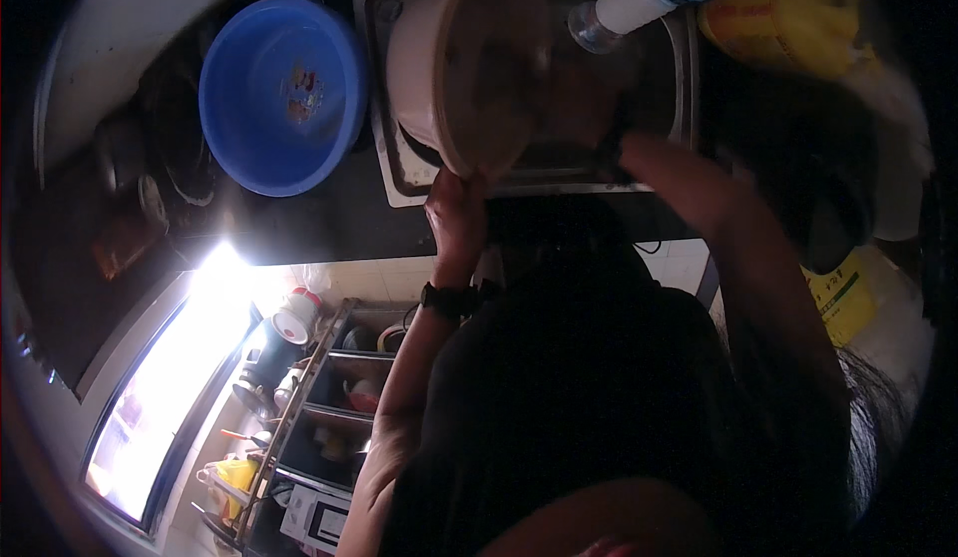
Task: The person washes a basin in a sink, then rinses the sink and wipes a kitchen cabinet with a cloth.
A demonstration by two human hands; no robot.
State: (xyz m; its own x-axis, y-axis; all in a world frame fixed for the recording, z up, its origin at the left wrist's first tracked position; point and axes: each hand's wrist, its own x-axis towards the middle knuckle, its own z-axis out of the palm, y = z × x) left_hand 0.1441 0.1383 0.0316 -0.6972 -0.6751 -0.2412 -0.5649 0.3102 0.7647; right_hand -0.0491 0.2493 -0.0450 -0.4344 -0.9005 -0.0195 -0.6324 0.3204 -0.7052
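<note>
A large pale pink basin (419, 63) is tilted on its side over a metal sink (397, 175), its open side facing right. My left hand (456, 209) grips the basin's lower rim, with a dark watch on the wrist. My right hand (580, 104) is in deep shadow at the basin's open side, over the sink; its fingers are blurred, and whether it holds anything cannot be made out. A faucet with a white sleeve and clear nozzle (595, 29) reaches in from the upper right, just above my right hand.
A blue plastic basin (258, 100) stands on the dark counter (352, 220) left of the sink. Yellow bags (786, 25) lie to the right. A metal rack (318, 377) with kitchenware stands at the lower left, near a bright window (172, 407).
</note>
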